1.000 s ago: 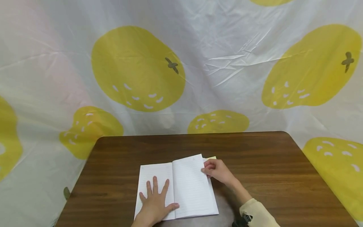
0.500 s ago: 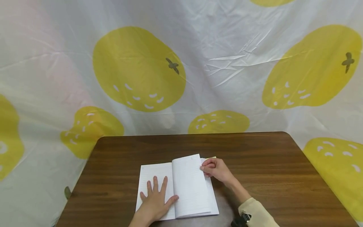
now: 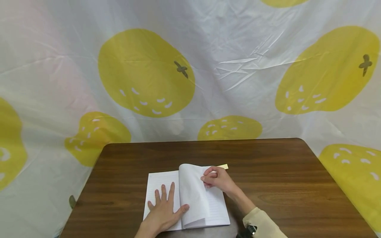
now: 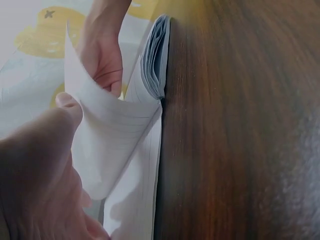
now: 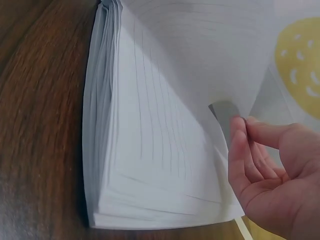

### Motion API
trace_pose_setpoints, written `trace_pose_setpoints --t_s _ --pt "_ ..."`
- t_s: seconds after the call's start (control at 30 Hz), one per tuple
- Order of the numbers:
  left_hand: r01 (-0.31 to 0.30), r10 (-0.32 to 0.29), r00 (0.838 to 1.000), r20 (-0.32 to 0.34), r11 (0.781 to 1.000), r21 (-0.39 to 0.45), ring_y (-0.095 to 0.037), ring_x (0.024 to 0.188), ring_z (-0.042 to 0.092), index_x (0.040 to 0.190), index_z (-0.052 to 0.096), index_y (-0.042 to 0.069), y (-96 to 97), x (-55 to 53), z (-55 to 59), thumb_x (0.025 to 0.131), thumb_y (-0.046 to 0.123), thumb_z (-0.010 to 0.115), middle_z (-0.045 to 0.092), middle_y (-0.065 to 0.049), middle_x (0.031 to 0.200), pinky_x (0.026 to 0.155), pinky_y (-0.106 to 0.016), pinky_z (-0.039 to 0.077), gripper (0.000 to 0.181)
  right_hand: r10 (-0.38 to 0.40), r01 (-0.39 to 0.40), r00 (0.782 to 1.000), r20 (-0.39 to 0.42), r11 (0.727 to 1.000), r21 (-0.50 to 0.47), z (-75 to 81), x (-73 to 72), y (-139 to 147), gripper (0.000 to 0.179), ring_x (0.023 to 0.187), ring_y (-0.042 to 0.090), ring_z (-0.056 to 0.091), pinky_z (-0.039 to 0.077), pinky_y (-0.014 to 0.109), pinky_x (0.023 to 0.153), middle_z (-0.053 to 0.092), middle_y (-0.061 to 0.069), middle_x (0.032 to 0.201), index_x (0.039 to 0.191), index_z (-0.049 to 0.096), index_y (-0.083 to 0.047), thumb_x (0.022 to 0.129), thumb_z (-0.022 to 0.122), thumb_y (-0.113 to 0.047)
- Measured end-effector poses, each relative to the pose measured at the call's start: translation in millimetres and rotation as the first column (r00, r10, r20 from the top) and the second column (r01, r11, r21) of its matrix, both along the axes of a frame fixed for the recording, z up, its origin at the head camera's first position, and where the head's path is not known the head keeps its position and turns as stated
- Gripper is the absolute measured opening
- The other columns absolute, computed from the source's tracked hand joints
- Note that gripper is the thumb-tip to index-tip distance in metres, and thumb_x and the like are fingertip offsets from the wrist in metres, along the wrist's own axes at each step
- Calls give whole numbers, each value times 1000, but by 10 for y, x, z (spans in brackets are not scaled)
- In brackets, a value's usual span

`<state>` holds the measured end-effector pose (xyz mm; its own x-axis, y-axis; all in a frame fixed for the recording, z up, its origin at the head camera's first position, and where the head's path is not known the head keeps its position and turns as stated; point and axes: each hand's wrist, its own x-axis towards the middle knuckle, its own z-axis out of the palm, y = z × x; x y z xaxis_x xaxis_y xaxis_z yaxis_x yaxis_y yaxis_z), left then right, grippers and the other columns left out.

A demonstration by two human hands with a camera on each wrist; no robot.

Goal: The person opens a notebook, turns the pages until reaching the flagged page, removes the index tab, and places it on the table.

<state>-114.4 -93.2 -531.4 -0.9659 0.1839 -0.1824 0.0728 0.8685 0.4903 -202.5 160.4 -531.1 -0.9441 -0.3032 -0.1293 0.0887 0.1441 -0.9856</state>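
A lined notebook (image 3: 218,211) lies spread on the table. My left hand (image 3: 162,211) rests on its left page with straight, spread fingers, the thumb reaching over the fold. Between thumb and fingertips, my right hand (image 3: 219,180) pinches the outer edge of a page (image 3: 191,191), which is raised and curves over to the left. Lined paper shows underneath it. In the right wrist view the pinched page corner is folded near the fingertips. A yellow slip (image 3: 224,166) sticks out at the notebook's top right corner.
The brown wooden table (image 3: 282,172) extends around the notebook, with rounded far corners. Behind it hangs a white cloth (image 3: 232,82) printed with yellow fruit shapes. A dark device (image 3: 250,230) sits on the right wrist by the cream sleeve (image 3: 263,223).
My right hand has moved left with the pinched page, which now bends up more and uncovers more of the page below. The left hand stays in place on the left page.
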Motion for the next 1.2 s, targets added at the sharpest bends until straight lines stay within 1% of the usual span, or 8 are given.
trace_pose_setpoints --t_s 0.2,0.43,0.47,0.6,0.67,0.7,0.93,1.2 --pt "8 -8 1000 -24 1000 -3 -65 144 19 160 26 8 5 15 -10 91 76 48 21 -38 160 99 -88 20 100 -13 17 998 -63 998 63 -14 21 -61 26 66 13 65 60 28 65 73 20 79 100 58 10 89 76 -5" --pt "23 -23 1000 -19 999 -33 -65 145 18 159 30 7 36 18 3 89 77 50 20 -38 161 100 -88 20 100 -89 107 990 -111 980 168 42 21 62 21 66 16 66 59 28 65 74 19 79 98 60 7 89 75 -5" --pt "23 -24 1000 -19 999 -38 -65 145 18 158 31 6 41 21 -2 89 77 50 20 -38 161 100 -88 20 100 -100 121 988 -120 977 177 93 36 94 19 67 18 66 59 30 65 73 21 80 98 60 8 89 74 -3" --pt "27 -29 999 -25 998 -52 -65 145 17 157 35 5 38 28 -18 90 75 52 19 -39 161 100 -88 19 98 -119 144 983 -142 973 181 93 20 275 19 68 21 66 61 34 66 73 23 83 101 60 8 90 73 -1" --pt "34 -35 999 -28 998 -59 -65 145 17 156 37 5 28 27 -22 90 73 53 19 -39 161 99 -88 19 96 -115 139 984 -139 975 176 101 23 329 21 68 20 66 61 34 66 72 22 83 102 59 9 90 72 -1" --pt "38 -40 999 -26 998 -59 -65 145 17 155 37 4 23 24 -20 91 72 53 18 -39 161 100 -88 20 95 -115 136 985 -131 977 167 56 5 362 22 67 18 65 61 32 65 72 20 82 103 59 8 90 73 -3" --pt "60 -60 998 0 998 -26 -64 146 16 155 39 5 -1 14 12 94 67 54 18 -38 161 102 -87 19 88 -122 127 991 -51 986 108 40 34 409 26 70 15 63 60 27 68 66 8 78 106 56 10 91 73 -4" --pt "56 -56 998 10 998 -35 -64 147 14 155 38 4 -7 28 22 92 69 54 15 -39 162 102 -87 16 92 10 -12 1000 27 996 86 47 125 400 37 75 18 66 61 32 73 69 9 85 112 52 9 88 75 -7"
